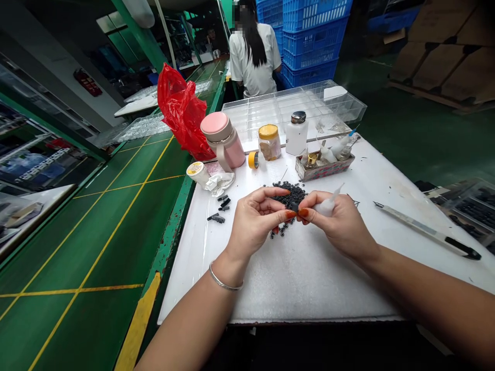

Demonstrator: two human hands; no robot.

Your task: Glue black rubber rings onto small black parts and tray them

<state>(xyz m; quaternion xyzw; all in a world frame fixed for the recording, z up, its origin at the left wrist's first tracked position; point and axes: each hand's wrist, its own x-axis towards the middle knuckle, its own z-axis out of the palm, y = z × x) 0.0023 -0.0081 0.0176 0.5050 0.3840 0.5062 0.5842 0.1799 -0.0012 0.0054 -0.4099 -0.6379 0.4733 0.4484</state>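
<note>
The left hand and right hand work close together, their fingertips pinching a small black part mid-frame; the right also grips a white wipe; below lies a heap of black pieces on the white bench.

White foam-topped surface, heap of small black parts mid-surface, black plastic pieces left of it, crumpled white cloth by the left edge, pink tumbler, yellow-lidded jar, yellow tape roll, white pump bottle and small box of bottles far, utility knife right, clear compartment tray at the far end
</note>
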